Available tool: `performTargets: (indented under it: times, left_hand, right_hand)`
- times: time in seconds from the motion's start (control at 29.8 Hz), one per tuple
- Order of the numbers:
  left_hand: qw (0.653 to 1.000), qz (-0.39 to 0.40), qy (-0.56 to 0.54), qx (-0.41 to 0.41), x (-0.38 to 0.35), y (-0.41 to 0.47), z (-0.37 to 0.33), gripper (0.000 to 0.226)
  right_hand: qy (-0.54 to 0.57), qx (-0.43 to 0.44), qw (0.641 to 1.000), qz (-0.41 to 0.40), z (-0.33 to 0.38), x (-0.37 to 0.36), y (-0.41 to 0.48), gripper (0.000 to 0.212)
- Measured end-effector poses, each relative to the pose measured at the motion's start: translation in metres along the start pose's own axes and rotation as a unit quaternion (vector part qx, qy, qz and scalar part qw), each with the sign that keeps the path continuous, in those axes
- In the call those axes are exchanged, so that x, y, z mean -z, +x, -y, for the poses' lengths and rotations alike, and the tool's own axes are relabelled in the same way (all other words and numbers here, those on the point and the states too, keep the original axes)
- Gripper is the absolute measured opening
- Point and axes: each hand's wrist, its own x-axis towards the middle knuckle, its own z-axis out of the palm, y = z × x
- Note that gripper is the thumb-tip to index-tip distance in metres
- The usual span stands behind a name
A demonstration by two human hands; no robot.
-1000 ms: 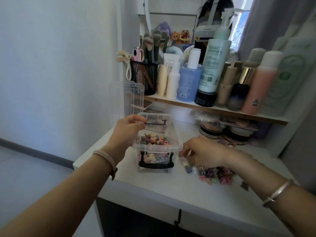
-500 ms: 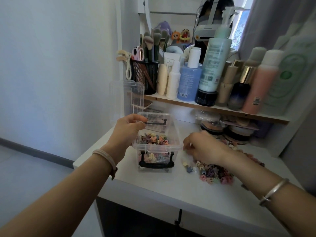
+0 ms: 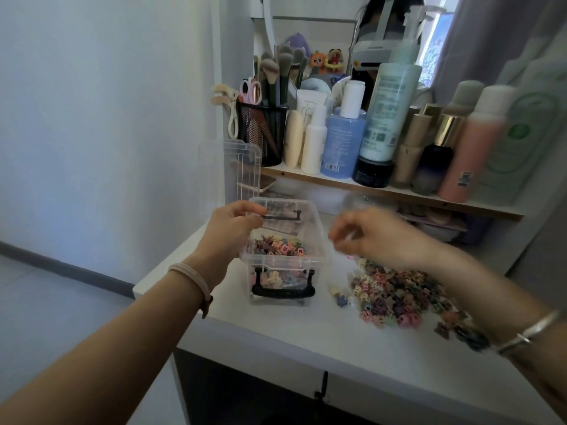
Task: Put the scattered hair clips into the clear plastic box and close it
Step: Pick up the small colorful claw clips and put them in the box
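Note:
The clear plastic box [image 3: 320, 240] with black latch handles stands open on the white desk [image 3: 306, 335], several small coloured hair clips [image 3: 276, 244] inside it. My left hand [image 3: 227, 233] grips the box's far left rim with thumb and fingers. To the right of the box lies a loose pile of hair clips [image 3: 395, 291]. My right hand [image 3: 377, 234] hovers above that pile beside the box's right wall, blurred, its fingertips pinched together on something small and pale. The box's clear lid [image 3: 245, 167] stands on edge behind the box.
A wooden shelf [image 3: 383, 191] directly behind the box carries a black mesh brush cup [image 3: 264, 133] and a crowded row of bottles [image 3: 343, 142]. Compacts [image 3: 429, 219] lie under the shelf. The desk's left edge is close to the box, with floor beyond.
My right hand has lifted off the clip pile and moved up and left toward the box. My left hand and the box have stayed put.

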Motion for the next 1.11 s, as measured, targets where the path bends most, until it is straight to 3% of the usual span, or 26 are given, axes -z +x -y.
performTargets:
  times: [0.1, 0.17, 0.34, 0.44, 0.54, 0.57, 0.64, 0.74, 0.87, 1.01, 1.11]
  left_hand:
    - [1.0, 0.002, -0.005, 0.0, 0.0, -0.001, -0.002, 0.022]
    - [1.0, 0.001, -0.005, -0.001, -0.001, -0.001, -0.002, 0.02]
    - [1.0, 0.001, -0.004, 0.0, -0.001, -0.003, -0.003, 0.016]
    - [1.0, 0.001, -0.002, -0.003, -0.001, -0.003, -0.003, 0.02]
    - [1.0, 0.0, -0.002, -0.004, -0.001, -0.002, -0.002, 0.022]
    - [1.0, 0.001, -0.003, -0.003, -0.001, -0.002, -0.002, 0.022]
    - [1.0, 0.008, -0.007, 0.0, 0.0, -0.002, -0.002, 0.021]
    - [1.0, 0.013, -0.019, 0.003, -0.001, -0.003, -0.003, 0.02]
    - [1.0, 0.005, -0.007, -0.004, 0.0, -0.001, -0.002, 0.022]
    - [1.0, 0.004, -0.011, -0.003, -0.001, 0.001, 0.0, 0.024]
    - [1.0, 0.004, -0.001, -0.005, 0.0, 0.003, 0.001, 0.024]
  right_hand:
    - [-0.075, -0.004, 0.981, 0.177, -0.008, -0.018, -0.012, 0.031]
    - [-0.131, 0.014, 0.975, 0.179, -0.011, -0.027, -0.012, 0.037]
    - [-0.157, 0.037, 0.98, 0.113, -0.01, -0.032, -0.006, 0.023]
    - [-0.146, 0.027, 0.989, 0.01, -0.006, -0.02, 0.0, 0.02]
    - [-0.007, 0.01, 0.986, -0.164, 0.011, -0.001, 0.011, 0.014]
    - [0.044, 0.018, 0.981, -0.188, 0.019, 0.003, 0.014, 0.012]
    - [0.095, 0.048, 0.981, -0.162, 0.034, 0.006, 0.02, 0.012]
    - [0.084, 0.067, 0.991, -0.085, 0.041, 0.003, 0.023, 0.02]
    - [0.027, -0.018, 0.993, -0.11, 0.007, -0.001, 0.029, 0.025]
    - [-0.128, -0.118, 0.985, 0.001, -0.035, -0.02, 0.027, 0.033]
    - [-0.132, -0.123, 0.983, 0.006, -0.042, -0.027, 0.025, 0.029]
